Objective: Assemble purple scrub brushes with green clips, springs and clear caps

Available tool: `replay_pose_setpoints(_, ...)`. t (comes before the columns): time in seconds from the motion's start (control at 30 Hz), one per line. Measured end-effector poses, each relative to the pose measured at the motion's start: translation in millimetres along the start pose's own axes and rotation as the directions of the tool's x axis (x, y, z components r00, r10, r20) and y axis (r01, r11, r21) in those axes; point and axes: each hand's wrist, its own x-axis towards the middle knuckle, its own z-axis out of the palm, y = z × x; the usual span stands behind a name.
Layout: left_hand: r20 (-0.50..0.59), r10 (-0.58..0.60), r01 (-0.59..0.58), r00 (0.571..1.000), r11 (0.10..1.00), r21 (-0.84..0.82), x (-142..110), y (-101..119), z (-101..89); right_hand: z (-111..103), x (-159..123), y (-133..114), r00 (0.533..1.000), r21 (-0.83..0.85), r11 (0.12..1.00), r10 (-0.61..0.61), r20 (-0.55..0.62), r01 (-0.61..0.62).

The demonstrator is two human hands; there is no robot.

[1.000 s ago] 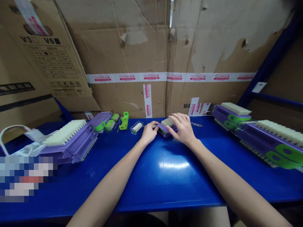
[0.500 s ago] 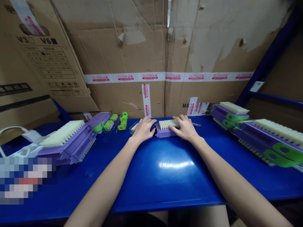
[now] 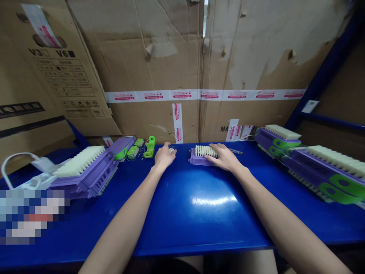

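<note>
My right hand (image 3: 226, 158) is closed on the right end of a purple brush block (image 3: 199, 160), its thumb at the near side and fingers behind. White bristles (image 3: 205, 151) stand up from the block, which lies on the blue table. Left of it, my left hand (image 3: 164, 156) is closed around a small clear and whitish plastic piece (image 3: 172, 150), mostly hidden by the fingers. Just beyond my left hand lie green brackets (image 3: 149, 147) and small green-and-clear parts (image 3: 133, 152).
Purple brush units with green ends are stacked at the right (image 3: 322, 167) and left (image 3: 82, 171). A slim tool (image 3: 236, 151) lies behind my right hand. Small screws (image 3: 140, 153) lie scattered at the left. Cardboard (image 3: 154, 68) walls the back; a white cable (image 3: 17, 155) loops at far left.
My left hand has moved left, away from the brush block and onto the small clear piece. My right hand stays on the block.
</note>
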Motion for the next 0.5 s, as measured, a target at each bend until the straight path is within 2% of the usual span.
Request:
replay_pose_setpoints(0.03,0.034,-0.086,0.091,0.996,0.973,-0.210,2.3,0.6,-0.9,0.0,0.1,0.3,1.000,0.002,1.000,0.001,-0.005,-0.001)
replay_pose_setpoints(0.07,0.105,-0.162,0.191,0.981,0.890,-0.414,4.2,1.4,-2.1,0.1,0.3,0.5,1.000,0.003,1.000,-0.001,-0.011,0.001)
replay_pose_setpoints(0.13,0.284,-0.244,0.374,0.927,0.626,-0.685,6.2,3.2,-5.3,0.1,0.6,0.6,1.000,0.009,1.000,-0.006,-0.015,0.006)
replay_pose_setpoints(0.2,0.417,-0.251,0.486,0.874,0.408,-0.773,6.3,4.6,-9.0,0.2,0.9,0.3,1.000,0.012,1.000,-0.005,-0.013,0.005)
replay_pose_setpoints(0.27,0.484,-0.242,0.538,0.841,0.287,-0.793,5.6,5.2,-12.0,0.5,1.0,0.2,1.000,0.012,1.000,0.002,-0.010,-0.002)
replay_pose_setpoints(0.33,0.514,-0.210,0.553,0.832,0.225,-0.802,5.1,5.1,-13.5,1.0,1.1,0.6,1.000,0.011,1.000,0.004,-0.012,-0.004)
replay_pose_setpoints(0.4,0.508,-0.195,0.541,0.839,0.212,-0.814,5.1,4.8,-13.4,1.7,1.1,1.2,1.000,0.010,1.000,-0.001,-0.022,0.001)
replay_pose_setpoints(0.47,0.464,-0.230,0.514,0.856,0.266,-0.816,5.2,4.6,-12.3,2.2,1.1,1.9,1.000,0.015,1.000,-0.008,-0.030,0.008)
replay_pose_setpoints(0.5,0.419,-0.266,0.491,0.868,0.331,-0.806,5.2,4.5,-11.8,2.4,1.1,2.1,0.999,0.020,1.000,-0.008,-0.032,0.009)
